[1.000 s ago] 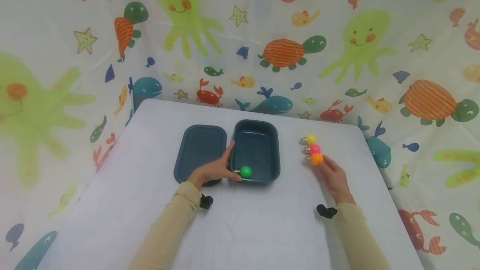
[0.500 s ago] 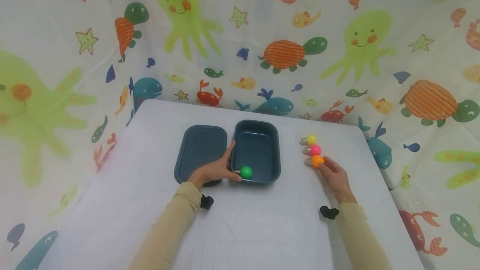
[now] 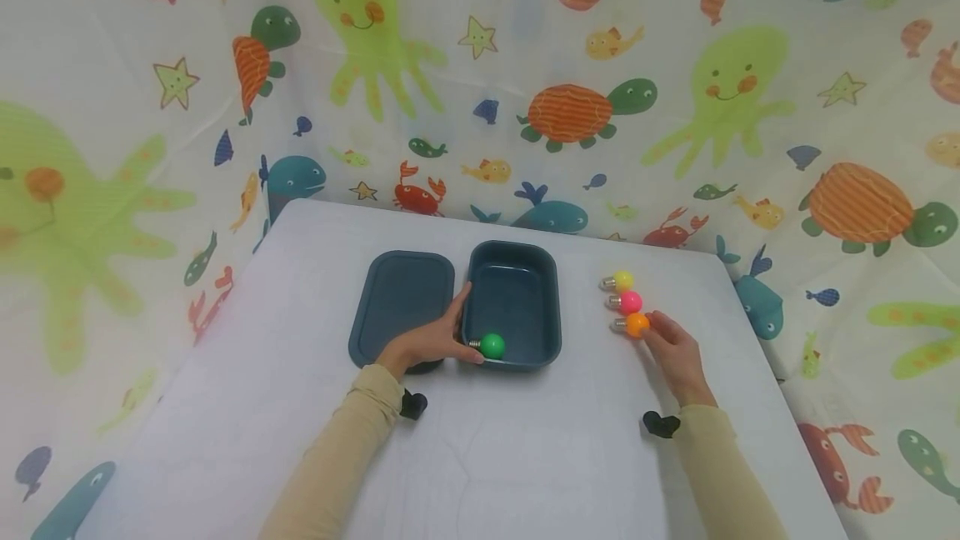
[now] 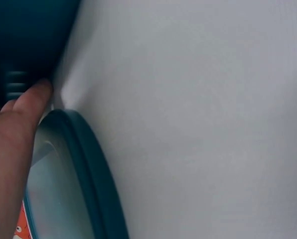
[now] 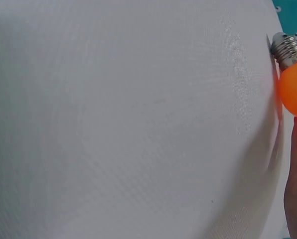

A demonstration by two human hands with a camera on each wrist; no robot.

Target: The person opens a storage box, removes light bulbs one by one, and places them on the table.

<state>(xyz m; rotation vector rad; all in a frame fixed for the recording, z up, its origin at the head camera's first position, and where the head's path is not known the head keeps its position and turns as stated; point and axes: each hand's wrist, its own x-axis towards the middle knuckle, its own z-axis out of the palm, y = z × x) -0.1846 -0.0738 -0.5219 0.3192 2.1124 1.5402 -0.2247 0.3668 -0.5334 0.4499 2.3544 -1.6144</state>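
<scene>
In the head view, my left hand (image 3: 429, 338) rests against the left side of a dark blue-green rectangular container (image 3: 557, 307), thumb near its front left corner and index finger along the wall. Inside that corner lies a green light bulb (image 3: 492, 346). My right hand (image 3: 675, 357) pinches an orange light bulb (image 3: 637, 325) by its globe, its metal screw base pointing left. Close up in the right wrist view, the orange bulb (image 5: 294, 92) appears at the right edge with one finger touching it. Just behind it lie a pink bulb (image 3: 631, 302) and a yellow bulb (image 3: 623, 280).
A matching flat lid (image 3: 405, 298) lies left of the container, partly behind the left hand. Everything sits on a white-covered table (image 3: 517, 448). A curtain (image 3: 450, 132) printed with sea animals hangs along the table's back and sides.
My right hand has shifted slightly right and nearer with the orange bulb, widening its gap from the pink one. The left hand and the container have stayed put.
</scene>
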